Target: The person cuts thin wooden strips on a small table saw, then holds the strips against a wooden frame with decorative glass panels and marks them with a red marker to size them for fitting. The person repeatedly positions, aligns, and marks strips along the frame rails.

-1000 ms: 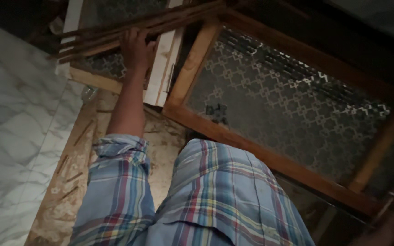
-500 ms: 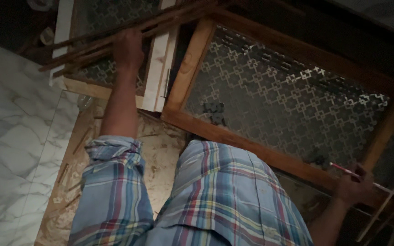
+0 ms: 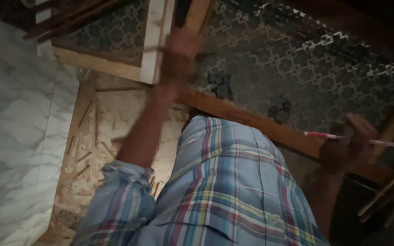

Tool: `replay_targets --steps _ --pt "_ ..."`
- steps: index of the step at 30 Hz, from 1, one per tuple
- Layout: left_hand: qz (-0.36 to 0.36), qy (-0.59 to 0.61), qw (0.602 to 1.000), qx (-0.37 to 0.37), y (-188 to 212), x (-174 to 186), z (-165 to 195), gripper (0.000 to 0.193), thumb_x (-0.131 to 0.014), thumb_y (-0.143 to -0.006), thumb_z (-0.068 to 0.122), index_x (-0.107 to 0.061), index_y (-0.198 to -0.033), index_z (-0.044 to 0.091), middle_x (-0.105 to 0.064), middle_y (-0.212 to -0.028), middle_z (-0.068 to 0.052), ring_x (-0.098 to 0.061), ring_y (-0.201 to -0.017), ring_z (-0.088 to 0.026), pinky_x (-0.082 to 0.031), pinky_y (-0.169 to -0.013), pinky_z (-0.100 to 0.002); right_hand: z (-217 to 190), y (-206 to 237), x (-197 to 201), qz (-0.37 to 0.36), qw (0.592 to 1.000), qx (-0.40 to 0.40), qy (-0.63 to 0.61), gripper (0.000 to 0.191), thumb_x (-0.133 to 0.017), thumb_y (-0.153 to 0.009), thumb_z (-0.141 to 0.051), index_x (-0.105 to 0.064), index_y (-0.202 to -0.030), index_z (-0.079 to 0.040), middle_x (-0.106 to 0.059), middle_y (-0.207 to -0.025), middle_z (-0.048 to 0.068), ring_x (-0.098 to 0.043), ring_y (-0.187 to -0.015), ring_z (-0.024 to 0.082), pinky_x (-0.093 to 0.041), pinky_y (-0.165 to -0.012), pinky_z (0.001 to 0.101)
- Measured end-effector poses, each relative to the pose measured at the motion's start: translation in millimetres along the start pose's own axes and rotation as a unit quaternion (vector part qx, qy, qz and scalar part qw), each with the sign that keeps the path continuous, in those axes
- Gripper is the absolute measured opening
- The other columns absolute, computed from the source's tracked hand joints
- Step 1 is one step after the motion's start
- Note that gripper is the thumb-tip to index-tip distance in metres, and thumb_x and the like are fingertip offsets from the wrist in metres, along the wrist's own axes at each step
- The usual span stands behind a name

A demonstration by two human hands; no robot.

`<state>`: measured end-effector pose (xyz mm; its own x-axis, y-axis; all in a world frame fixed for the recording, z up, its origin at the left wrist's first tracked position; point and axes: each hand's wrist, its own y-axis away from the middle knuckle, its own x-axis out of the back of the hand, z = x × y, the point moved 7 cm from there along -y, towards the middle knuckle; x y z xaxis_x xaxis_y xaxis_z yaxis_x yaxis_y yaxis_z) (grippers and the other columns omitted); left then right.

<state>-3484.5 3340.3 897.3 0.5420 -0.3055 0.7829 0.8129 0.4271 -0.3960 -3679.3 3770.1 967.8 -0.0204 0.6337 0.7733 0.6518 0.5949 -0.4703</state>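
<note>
My left hand (image 3: 178, 50) is stretched out and motion-blurred over the corner where a white frame piece (image 3: 153, 41) meets a brown wooden frame (image 3: 251, 120). The blur hides whether it grips anything. My right hand (image 3: 347, 146) is low at the right, closed around a thin red pencil (image 3: 324, 135) that lies across the frame's near rail. Patterned glass (image 3: 297, 59) fills the frame. My plaid shirt covers the lower middle of the view.
Thin wooden strips (image 3: 64, 18) lie across a second patterned panel at the top left. A chipboard sheet (image 3: 110, 136) with small wood offcuts lies beside the marble floor (image 3: 14, 136). More slats (image 3: 384, 196) lean at the lower right.
My left hand has come off the wooden strips and moved right toward the frame corner. My right hand with the pencil has risen into view over the near rail.
</note>
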Motion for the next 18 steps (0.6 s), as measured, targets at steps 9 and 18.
replay_targets --steps 9,18 --pt "-0.2 0.214 0.953 -0.071 45.2 -148.6 155.5 0.033 -0.073 -0.082 0.017 -0.071 -0.112 0.002 -0.063 -0.112 -0.015 -0.061 -0.108 -0.034 -0.053 -0.092 -0.044 -12.4 3.3 -49.6 -0.207 0.978 -0.013 -0.009 0.028 -0.079 -0.094 -0.006 -0.073 -0.121 -0.009 -0.069 -0.127 0.014 -0.068 -0.118 0.035 -0.056 -0.099 0.045" --pt "-0.218 0.237 0.946 -0.031 72.1 -176.4 154.5 0.036 -0.067 -0.076 0.002 -0.073 -0.111 0.006 -0.062 -0.11 -0.015 -0.06 -0.107 -0.035 -0.052 -0.088 -0.044 73.2 90.9 -95.0 -0.266 0.926 -0.151 -0.222 0.048 -0.085 -0.081 -0.019 -0.071 -0.124 -0.004 -0.068 -0.125 0.014 -0.073 -0.103 0.024 -0.06 -0.085 0.0382"
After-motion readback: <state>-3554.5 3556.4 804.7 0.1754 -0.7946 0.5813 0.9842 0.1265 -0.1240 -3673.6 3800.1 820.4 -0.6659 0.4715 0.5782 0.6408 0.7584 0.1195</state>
